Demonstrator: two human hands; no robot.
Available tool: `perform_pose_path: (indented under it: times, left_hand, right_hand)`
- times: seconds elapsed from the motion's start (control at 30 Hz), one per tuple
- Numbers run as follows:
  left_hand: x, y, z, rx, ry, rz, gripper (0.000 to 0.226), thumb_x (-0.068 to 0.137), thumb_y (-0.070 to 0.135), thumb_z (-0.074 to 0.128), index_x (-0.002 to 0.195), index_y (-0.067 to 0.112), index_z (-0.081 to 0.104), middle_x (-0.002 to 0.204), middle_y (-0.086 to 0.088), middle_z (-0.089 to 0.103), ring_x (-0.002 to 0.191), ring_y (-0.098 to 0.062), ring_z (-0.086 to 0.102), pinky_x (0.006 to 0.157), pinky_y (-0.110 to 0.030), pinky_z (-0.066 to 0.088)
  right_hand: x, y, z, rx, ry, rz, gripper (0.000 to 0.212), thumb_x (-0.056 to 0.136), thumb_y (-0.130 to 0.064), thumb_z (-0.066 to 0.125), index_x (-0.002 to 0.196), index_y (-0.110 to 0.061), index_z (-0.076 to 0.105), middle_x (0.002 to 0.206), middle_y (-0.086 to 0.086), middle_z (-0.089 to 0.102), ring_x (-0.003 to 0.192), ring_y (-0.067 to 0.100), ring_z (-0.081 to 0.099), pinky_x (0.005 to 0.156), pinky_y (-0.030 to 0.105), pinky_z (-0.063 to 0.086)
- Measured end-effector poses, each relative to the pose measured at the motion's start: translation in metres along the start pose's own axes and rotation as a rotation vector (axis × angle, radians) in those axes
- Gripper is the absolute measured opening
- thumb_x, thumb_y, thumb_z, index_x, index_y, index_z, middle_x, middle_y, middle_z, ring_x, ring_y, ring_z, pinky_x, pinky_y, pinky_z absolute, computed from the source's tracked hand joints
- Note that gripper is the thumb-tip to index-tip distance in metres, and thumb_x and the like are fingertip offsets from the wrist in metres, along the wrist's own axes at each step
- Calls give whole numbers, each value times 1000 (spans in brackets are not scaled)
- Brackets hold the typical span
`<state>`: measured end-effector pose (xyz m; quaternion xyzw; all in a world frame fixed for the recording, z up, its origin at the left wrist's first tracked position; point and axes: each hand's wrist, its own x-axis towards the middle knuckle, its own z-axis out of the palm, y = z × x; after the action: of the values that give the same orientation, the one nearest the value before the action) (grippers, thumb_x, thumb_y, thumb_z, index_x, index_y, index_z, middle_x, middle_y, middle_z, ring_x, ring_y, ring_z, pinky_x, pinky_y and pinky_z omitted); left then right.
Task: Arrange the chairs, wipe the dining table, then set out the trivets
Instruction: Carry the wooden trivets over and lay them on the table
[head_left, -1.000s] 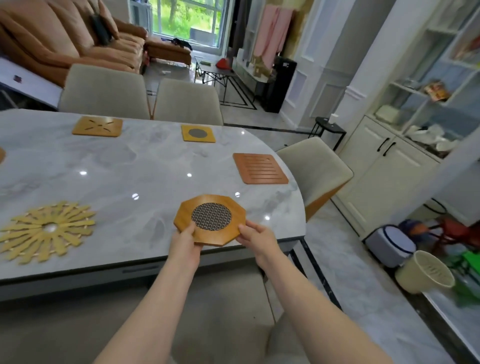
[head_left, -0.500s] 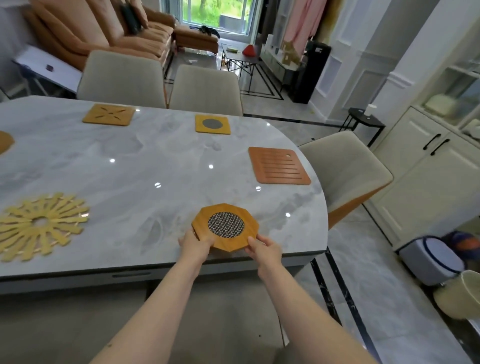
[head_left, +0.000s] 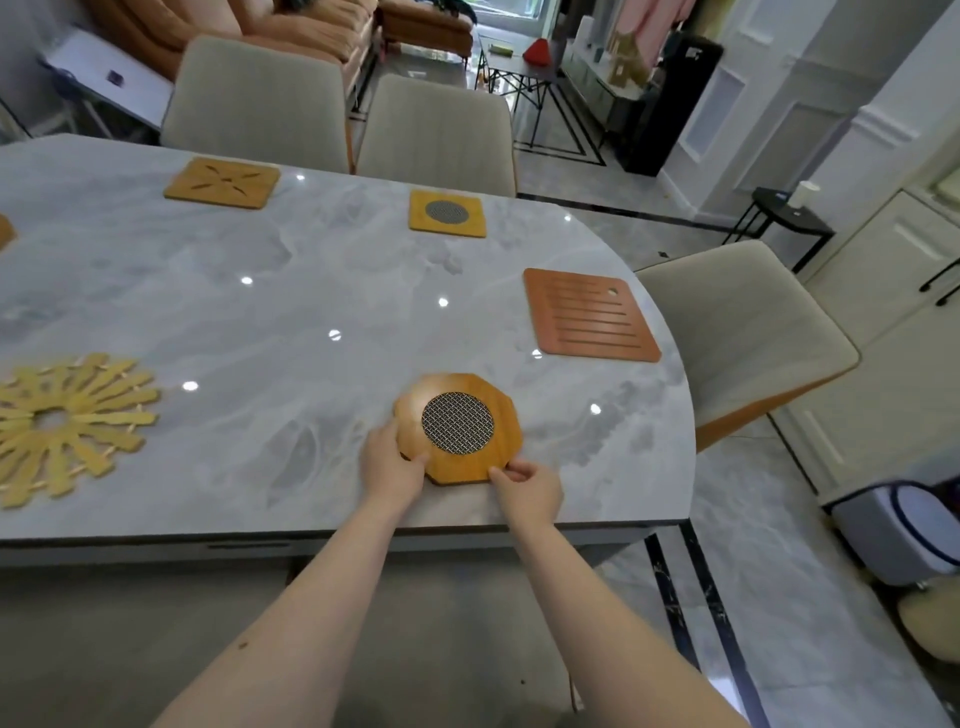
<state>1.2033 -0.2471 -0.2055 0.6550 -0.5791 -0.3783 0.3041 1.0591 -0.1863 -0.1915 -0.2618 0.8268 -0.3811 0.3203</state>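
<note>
Octagonal trivet (head_left: 462, 431) flat on tabletop (head_left: 260, 322), near the front edge toward the rounded right end, wood rim with round metal mesh centre. Left hand (head_left: 390, 465) gripping its 8 o'clock edge, thumb on top of the rim, fingers out of sight underneath. Right hand (head_left: 530, 488) pinching the 5 o'clock edge, thumb and fingertips on the rim. Both forearms reaching in from 6 o'clock.

Other trivets on the grey marble top, all well apart:
- slatted red-brown square trivet (head_left: 589, 316) at 1 o'clock from the octagon, near the right end
- small square mesh trivet (head_left: 448, 213) at 12 o'clock, by the far edge
- square cut-out trivet (head_left: 222, 183) at 10–11 o'clock, by the far edge
- yellow sunburst trivet (head_left: 62, 421) at 9 o'clock, partly cut by the frame
- sliver of another wooden piece (head_left: 5, 232) at far left edge, shape unclear

Chairs: two beige ones pushed in on the far side, left chair (head_left: 254, 98) and middle chair (head_left: 436, 130); end chair (head_left: 737, 338) at the rounded right end, angled outward. Grey bin (head_left: 893, 525) on the floor at 3 o'clock.
</note>
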Motion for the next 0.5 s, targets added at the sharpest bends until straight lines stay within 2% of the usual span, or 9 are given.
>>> perform_pose_path:
  times: [0.07, 0.17, 0.23, 0.3, 0.4, 0.5]
  left_hand:
    - [-2, 1, 0, 69, 25, 42, 52, 72, 19, 79, 118, 7, 59, 116, -13, 60, 111, -32, 52, 94, -38, 41]
    - [-6, 0, 1, 99, -17, 52, 86, 59, 41, 86, 131, 10, 49, 125, -10, 57, 118, -30, 48, 101, -39, 36]
    - [-9, -1, 4, 174, -66, 85, 109, 50, 52, 87, 137, 9, 38, 133, -9, 51, 124, -29, 43, 103, -35, 28]
    - [-12, 0, 5, 254, -95, 102, 123, 49, 53, 87, 145, 6, 26, 146, -9, 38, 133, -27, 33, 108, -31, 18]
    - [-14, -3, 4, 303, -91, 133, 121, 52, 45, 88, 145, 3, 24, 147, -10, 34, 134, -27, 31, 108, -27, 17]
    - [-16, -7, 3, 316, -86, 152, 107, 57, 39, 87, 142, 4, 31, 144, -11, 39, 130, -28, 35, 107, -29, 21]
  right_hand:
    - [1, 0, 0, -84, 32, -109, 39, 83, -21, 72, 117, -4, 61, 103, 5, 62, 101, 20, 59, 82, 23, 41]
    - [11, -1, 3, -267, 8, -284, 65, 83, -28, 71, 136, -4, 44, 136, 11, 48, 129, 26, 41, 105, 29, 29]
    - [17, -1, 6, -416, -58, -339, 76, 84, -39, 67, 144, -6, 34, 148, 11, 37, 137, 25, 32, 112, 37, 24]
    - [16, 0, 7, -504, -114, -330, 79, 89, -43, 60, 150, -10, 23, 156, 6, 25, 144, 21, 21, 117, 40, 18]
    - [14, 4, 7, -530, -111, -335, 80, 93, -44, 55, 153, -11, 13, 160, 3, 16, 147, 19, 12, 117, 39, 11]
    - [12, 6, 9, -525, -88, -353, 79, 92, -44, 56, 152, -10, 17, 158, 4, 22, 145, 19, 17, 117, 39, 16]
